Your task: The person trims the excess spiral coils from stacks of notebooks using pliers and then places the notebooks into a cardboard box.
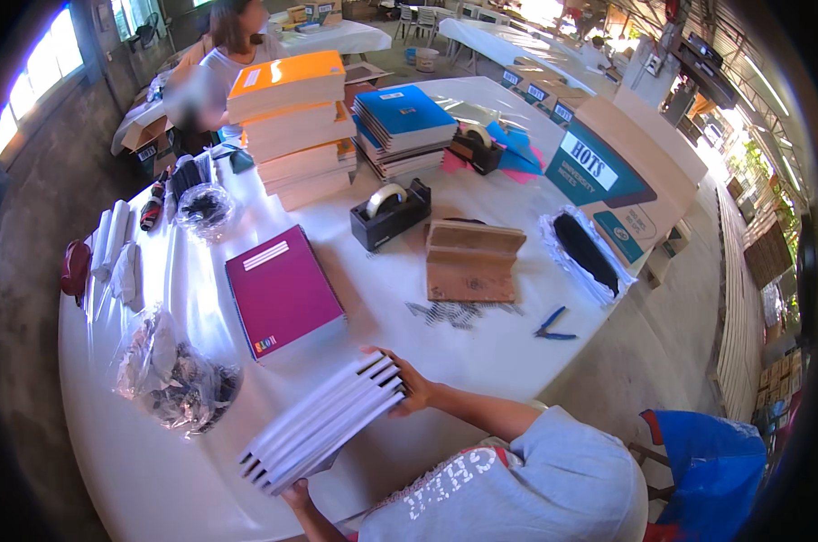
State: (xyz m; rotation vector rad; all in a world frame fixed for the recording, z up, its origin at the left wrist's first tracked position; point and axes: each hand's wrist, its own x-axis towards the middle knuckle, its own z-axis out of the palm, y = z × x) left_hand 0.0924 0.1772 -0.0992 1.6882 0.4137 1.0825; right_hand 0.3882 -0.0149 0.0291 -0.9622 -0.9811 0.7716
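A stack of notebooks (323, 423), white page edges up and dark bits at both ends, is held slanted between my two hands above the white table. My right hand (411, 384) grips its upper right end. At its lower left end is my left hand (298, 494), partly hidden by the stack, with its fingers closed around the underside. Just beyond lies a maroon spiral notebook (283, 289) on other notebooks. To the right of it are a brown wooden stand (472, 262) and a black tape dispenser (391, 212). Blue-handled pliers (554, 325) rest near the right edge.
Tall piles of orange-covered books (292, 126) and blue notebooks (404, 122) stand at the back. Left are plastic bags with dark pieces (179, 370) and white rolls (113, 239). A carton (608, 172) and a bag of black strips (585, 253) sit right. A person (237, 63) is beyond.
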